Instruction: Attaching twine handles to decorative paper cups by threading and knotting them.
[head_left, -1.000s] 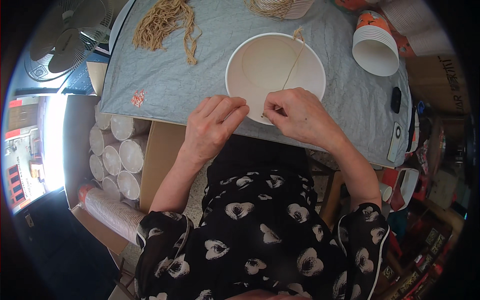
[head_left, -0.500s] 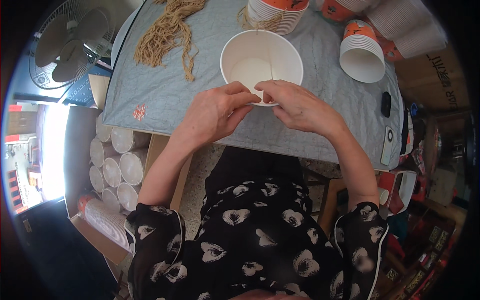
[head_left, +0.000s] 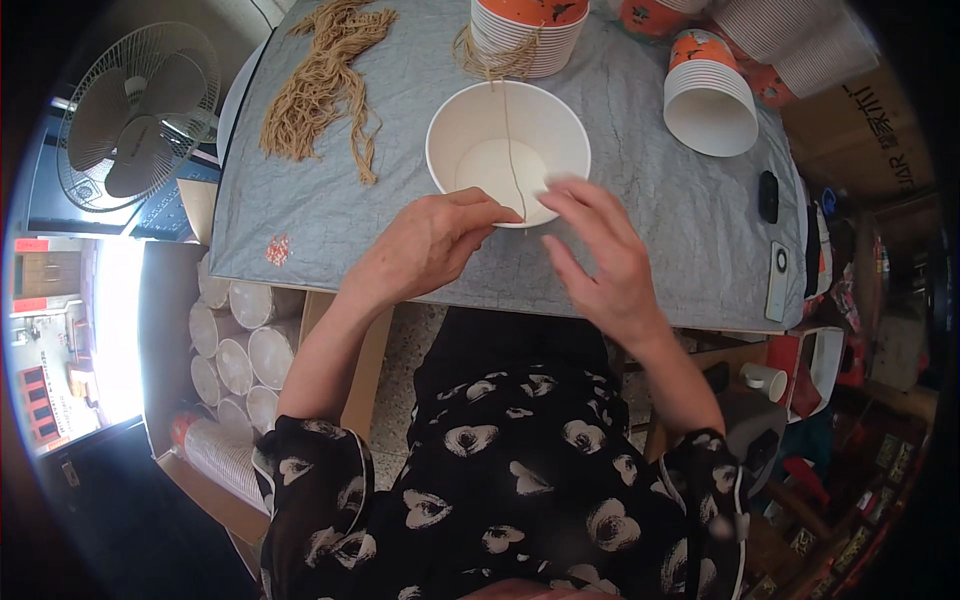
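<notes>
A large white paper tub sits before me with its mouth toward me. A thin brown string runs across the tub's opening, from the far rim down to the near rim. There, the fingertips of my left hand are pinched together on the string at the near rim. My right hand is just right of that rim, fingers apart, with nothing visible in it; its fingertips are slightly blurred. Behind the tub, loose brown strings lie against a stack of orange-and-white tubs.
A bundle of brown strings lies on the grey-covered table. More stacked tubs stand at the right, near a black object and a white remote control. Left are a fan and a box of stacked tubs.
My right hand has come away from the near rim, moving right and toward me, with its fingers opening. My left hand stays pinched at the rim. The view has shifted slightly.
</notes>
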